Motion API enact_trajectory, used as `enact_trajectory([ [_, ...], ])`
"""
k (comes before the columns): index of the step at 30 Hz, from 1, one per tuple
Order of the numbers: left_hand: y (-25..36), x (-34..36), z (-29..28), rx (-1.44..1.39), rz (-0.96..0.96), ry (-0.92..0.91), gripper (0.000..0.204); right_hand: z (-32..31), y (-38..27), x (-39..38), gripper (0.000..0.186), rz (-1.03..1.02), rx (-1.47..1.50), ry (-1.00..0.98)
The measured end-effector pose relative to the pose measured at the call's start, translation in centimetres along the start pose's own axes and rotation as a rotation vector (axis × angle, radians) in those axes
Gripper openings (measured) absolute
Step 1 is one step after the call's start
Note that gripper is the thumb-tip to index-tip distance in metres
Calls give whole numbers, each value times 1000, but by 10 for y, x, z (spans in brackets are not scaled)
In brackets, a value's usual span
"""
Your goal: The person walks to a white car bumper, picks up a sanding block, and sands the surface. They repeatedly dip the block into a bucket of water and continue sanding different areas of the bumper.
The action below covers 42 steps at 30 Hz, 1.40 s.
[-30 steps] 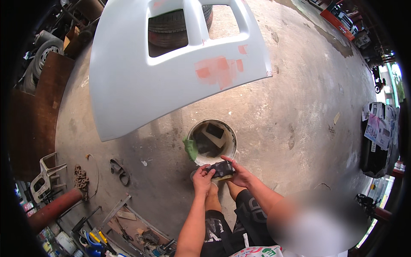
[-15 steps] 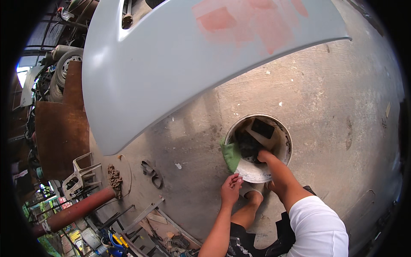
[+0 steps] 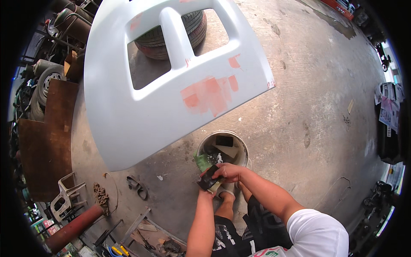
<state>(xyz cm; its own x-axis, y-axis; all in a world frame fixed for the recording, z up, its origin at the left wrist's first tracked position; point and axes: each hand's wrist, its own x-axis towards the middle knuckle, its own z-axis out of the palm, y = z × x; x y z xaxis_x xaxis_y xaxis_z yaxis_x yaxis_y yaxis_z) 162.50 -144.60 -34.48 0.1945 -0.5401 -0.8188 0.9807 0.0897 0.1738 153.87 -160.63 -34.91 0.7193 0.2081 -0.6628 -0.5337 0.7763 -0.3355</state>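
Just over the near rim of a white bucket (image 3: 246, 155), my right hand (image 3: 229, 172) grips a dark, wet-looking pad (image 3: 208, 177) with a pale yellowish layer beneath. My left hand (image 3: 206, 192) is under the same pad, closed on it, its fingers partly hidden. A green cloth (image 3: 201, 160) hangs over the bucket's left side. A black rectangular block (image 3: 224, 140) and a beige piece (image 3: 228, 150) lie inside. Beyond the bucket is a large grey panel (image 3: 115, 124) with two openings and pinkish patches.
Tyres (image 3: 196, 35) show through the panel's openings. Brown boards (image 3: 45, 158), a broken plastic chair (image 3: 62, 201), a red pipe (image 3: 81, 222) and metal frames (image 3: 135, 229) crowd the left. Black straps (image 3: 137, 186) lie on the concrete floor (image 3: 308, 111).
My right hand dipped into the bucket half a second ago; now it is out, back on the dark pad beside my left hand. The view has shifted with my head.
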Motion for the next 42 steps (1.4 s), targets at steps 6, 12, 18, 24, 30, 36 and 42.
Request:
enact_trajectory([
  [6,102,-65,269,185,286,-685,32,175,-236,-212,60,-862,-872,233],
  [12,196,-70,335,2052,1319,-308,57,133,-298,-216,50,-1239,-766,1114],
  [18,315,-102,199,2142,1303,299,71,165,-218,-69,59,-987,-1797,1234],
  [24,433,-150,42,936,626,622,92,132,-258,-93,50,-1028,-1822,1147],
  [30,458,-115,4,1011,532,541,103,197,-247,-35,64,-910,-1605,1484],
  [36,470,-116,-7,991,628,460,50,146,-255,-87,54,-1066,-1851,1260],
  [42,415,-122,22,669,733,645,69,191,-244,-29,56,-995,-1414,1539],
])
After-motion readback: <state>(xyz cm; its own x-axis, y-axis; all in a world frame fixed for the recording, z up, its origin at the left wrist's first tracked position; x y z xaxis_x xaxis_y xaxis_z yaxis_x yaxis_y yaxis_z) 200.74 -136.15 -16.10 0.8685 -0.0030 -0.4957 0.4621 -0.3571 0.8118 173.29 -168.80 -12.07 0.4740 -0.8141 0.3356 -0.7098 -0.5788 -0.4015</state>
